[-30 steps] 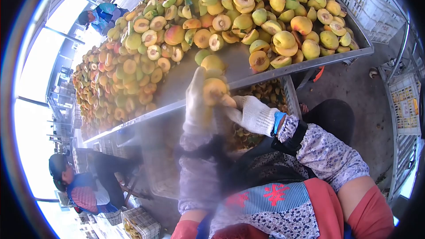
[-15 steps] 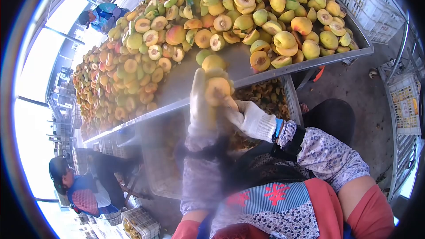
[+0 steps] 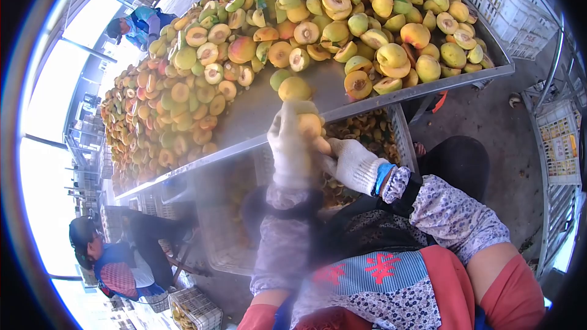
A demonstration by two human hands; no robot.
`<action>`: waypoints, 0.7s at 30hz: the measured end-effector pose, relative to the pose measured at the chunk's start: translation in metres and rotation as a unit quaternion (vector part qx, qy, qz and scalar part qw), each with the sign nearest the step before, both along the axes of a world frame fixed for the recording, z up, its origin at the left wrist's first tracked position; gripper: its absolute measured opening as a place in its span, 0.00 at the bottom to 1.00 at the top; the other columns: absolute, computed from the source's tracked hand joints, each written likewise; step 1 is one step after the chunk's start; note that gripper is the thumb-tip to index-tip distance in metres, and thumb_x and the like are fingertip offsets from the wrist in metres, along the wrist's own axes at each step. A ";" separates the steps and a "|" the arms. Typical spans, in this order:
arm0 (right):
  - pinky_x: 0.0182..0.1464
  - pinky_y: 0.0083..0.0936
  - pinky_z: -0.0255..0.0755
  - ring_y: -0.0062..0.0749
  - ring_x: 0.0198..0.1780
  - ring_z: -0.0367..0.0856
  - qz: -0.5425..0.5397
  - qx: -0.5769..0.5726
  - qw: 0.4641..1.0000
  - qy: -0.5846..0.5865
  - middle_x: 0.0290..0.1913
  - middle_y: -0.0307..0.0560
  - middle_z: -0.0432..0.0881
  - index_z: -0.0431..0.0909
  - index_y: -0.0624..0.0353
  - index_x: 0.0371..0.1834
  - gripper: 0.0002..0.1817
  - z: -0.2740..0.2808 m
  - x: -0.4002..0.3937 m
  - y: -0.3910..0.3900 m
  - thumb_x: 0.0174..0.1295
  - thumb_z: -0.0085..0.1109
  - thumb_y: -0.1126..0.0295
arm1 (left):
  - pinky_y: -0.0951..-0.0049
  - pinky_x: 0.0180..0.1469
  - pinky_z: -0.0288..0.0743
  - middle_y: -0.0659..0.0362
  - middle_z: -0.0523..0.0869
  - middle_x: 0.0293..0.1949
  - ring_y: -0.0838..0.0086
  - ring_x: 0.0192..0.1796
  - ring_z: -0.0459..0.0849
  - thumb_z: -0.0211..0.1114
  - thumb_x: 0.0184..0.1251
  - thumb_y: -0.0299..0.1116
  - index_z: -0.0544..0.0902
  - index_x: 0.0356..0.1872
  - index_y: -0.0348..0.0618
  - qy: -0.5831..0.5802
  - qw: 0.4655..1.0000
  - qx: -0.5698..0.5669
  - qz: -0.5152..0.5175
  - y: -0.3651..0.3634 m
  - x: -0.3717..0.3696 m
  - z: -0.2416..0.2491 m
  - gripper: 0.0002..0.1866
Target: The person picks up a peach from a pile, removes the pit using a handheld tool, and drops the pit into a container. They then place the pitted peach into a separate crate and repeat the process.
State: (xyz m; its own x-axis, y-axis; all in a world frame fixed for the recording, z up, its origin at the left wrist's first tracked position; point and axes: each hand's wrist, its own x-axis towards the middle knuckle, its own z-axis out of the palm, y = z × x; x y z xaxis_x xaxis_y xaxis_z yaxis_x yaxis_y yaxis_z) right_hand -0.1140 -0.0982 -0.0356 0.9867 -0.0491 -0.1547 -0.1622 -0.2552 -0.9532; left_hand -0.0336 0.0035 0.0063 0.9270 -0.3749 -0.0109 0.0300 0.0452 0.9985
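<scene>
Gloves are covering both hands. The left hand (image 3: 290, 146) is closing around a yellow peach (image 3: 310, 126) just below the desk's (image 3: 257, 107) near edge, and the right hand (image 3: 354, 164) is touching the peach from beside, fingers curled.

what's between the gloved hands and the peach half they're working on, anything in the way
Nothing visible. The left hand is wrapped around the peach half and the right hand touches it from the other side, just in front of the metal table's edge.
</scene>
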 end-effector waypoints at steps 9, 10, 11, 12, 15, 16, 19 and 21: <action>0.45 0.32 0.77 0.38 0.37 0.85 0.002 0.255 0.966 0.039 0.35 0.52 0.86 0.81 0.62 0.50 0.24 0.002 0.001 0.000 0.75 0.51 0.50 | 0.70 0.37 0.81 0.53 0.82 0.44 0.67 0.37 0.85 0.53 0.79 0.49 0.78 0.52 0.36 -0.181 0.978 -0.045 0.089 -0.013 0.002 -0.019 0.22; 0.38 0.31 0.76 0.34 0.32 0.82 0.051 0.253 0.960 0.112 0.31 0.49 0.84 0.81 0.62 0.47 0.25 0.003 0.001 -0.004 0.75 0.50 0.47 | 0.70 0.36 0.80 0.51 0.84 0.40 0.67 0.34 0.85 0.53 0.79 0.49 0.80 0.49 0.35 0.022 0.983 -0.139 0.115 -0.015 0.006 -0.016 0.23; 0.32 0.29 0.74 0.29 0.26 0.80 0.100 0.247 0.946 0.184 0.28 0.46 0.83 0.81 0.62 0.44 0.27 0.005 0.000 -0.008 0.75 0.48 0.45 | 0.70 0.36 0.80 0.51 0.84 0.40 0.67 0.34 0.85 0.53 0.79 0.49 0.80 0.49 0.35 0.022 0.983 -0.139 0.116 -0.009 0.009 -0.014 0.23; 0.24 0.28 0.70 0.26 0.19 0.75 0.104 0.210 0.965 0.120 0.22 0.42 0.79 0.79 0.61 0.39 0.29 0.013 -0.001 -0.012 0.75 0.45 0.43 | 0.71 0.34 0.80 0.50 0.84 0.36 0.67 0.31 0.85 0.53 0.78 0.49 0.81 0.45 0.34 -0.091 0.993 -0.068 0.030 0.000 0.014 -0.009 0.23; 0.13 0.23 0.58 0.18 0.13 0.63 0.110 0.222 0.951 0.185 0.17 0.33 0.67 0.72 0.54 0.33 0.25 0.015 0.000 -0.020 0.70 0.56 0.41 | 0.73 0.32 0.78 0.50 0.84 0.26 0.69 0.24 0.82 0.53 0.77 0.48 0.82 0.35 0.33 -0.184 0.980 0.050 -0.051 0.002 0.017 0.001 0.25; 0.13 0.22 0.59 0.18 0.13 0.64 0.108 0.240 0.942 0.208 0.18 0.33 0.67 0.72 0.53 0.32 0.25 0.024 -0.004 -0.023 0.70 0.56 0.41 | 0.73 0.32 0.78 0.51 0.84 0.26 0.69 0.24 0.82 0.52 0.78 0.48 0.82 0.34 0.32 -0.178 0.978 0.075 -0.075 0.003 0.018 0.003 0.25; 0.19 0.28 0.69 0.27 0.19 0.76 0.127 0.317 0.906 0.252 0.22 0.42 0.78 0.79 0.60 0.41 0.27 0.022 -0.009 -0.025 0.75 0.47 0.43 | 0.74 0.32 0.77 0.51 0.83 0.24 0.70 0.24 0.82 0.52 0.78 0.48 0.82 0.34 0.32 -0.138 0.986 0.072 -0.063 -0.004 0.017 -0.006 0.26; 0.19 0.27 0.69 0.27 0.19 0.76 0.126 0.367 0.884 0.261 0.22 0.41 0.77 0.78 0.59 0.40 0.27 0.023 -0.012 -0.022 0.75 0.47 0.43 | 0.74 0.32 0.77 0.52 0.83 0.23 0.71 0.25 0.82 0.52 0.78 0.48 0.82 0.34 0.32 -0.104 0.993 0.044 -0.020 -0.008 0.017 -0.017 0.26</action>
